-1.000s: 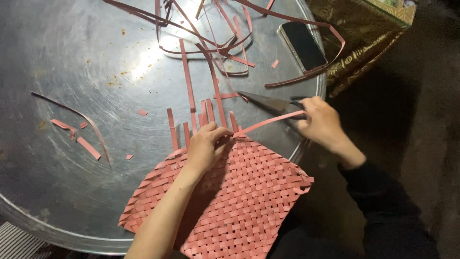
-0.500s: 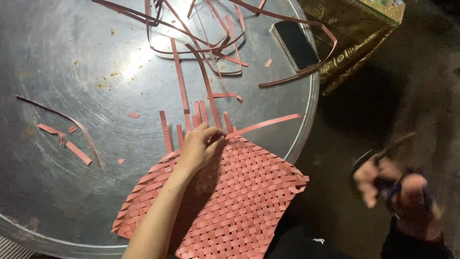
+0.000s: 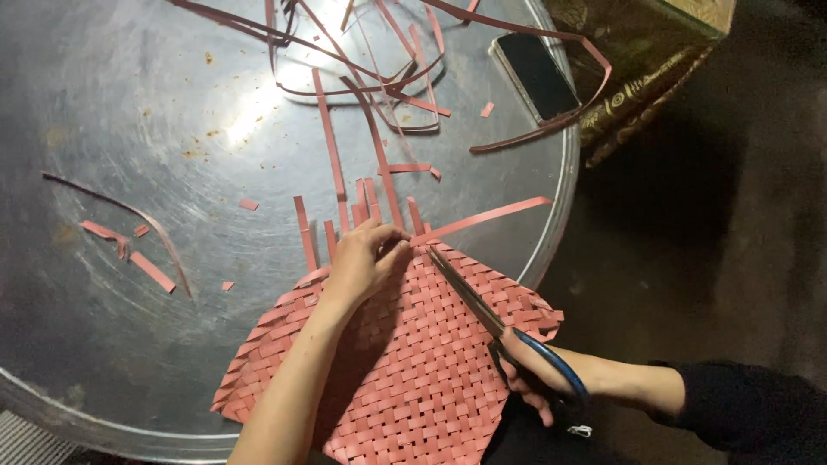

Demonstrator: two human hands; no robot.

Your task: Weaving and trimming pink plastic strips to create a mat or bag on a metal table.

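Compared with half a second ago, the right hand [image 3: 538,370] has been brought back from beside the table onto the woven mat [image 3: 405,362], and the scissors [image 3: 491,323] are now laid across it. The blue handles are gripped by the clenched right fingers, and the long blades are pointed toward the mat's upper edge, where a loose strip [image 3: 482,217] sticks out. The mat is pink, plaited in a tight diagonal pattern, and is placed at the near edge of the round metal table [image 3: 112,103], partly over its rim. The left hand [image 3: 362,263] is pressed on the mat's top corner, fingers curled on the strip ends. Farther away, cut pink strips [image 3: 379,77] and a dark phone [image 3: 536,76] are seen.
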